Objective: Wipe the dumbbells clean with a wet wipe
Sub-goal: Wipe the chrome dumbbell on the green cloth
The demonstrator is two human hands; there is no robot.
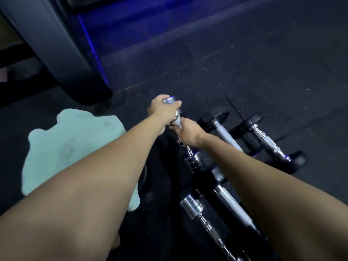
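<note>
A chrome dumbbell (194, 160) lies on the dark floor, its far head lifted. My left hand (162, 110) grips that far chrome head. My right hand (189, 133) pinches a white wet wipe (177, 123) around the dumbbell's handle just below the left hand. Beside it lie a black-headed dumbbell (225, 131) with a pale handle and another black-headed dumbbell (267, 141) with a chrome handle. A second chrome dumbbell (195, 208) lies nearer to me.
A pale green cloth (75, 147) is spread on the floor to the left, partly under my left arm. A large grey machine post (56, 49) stands at the back left. Dark rubber floor tiles (244, 63) stretch ahead and to the right.
</note>
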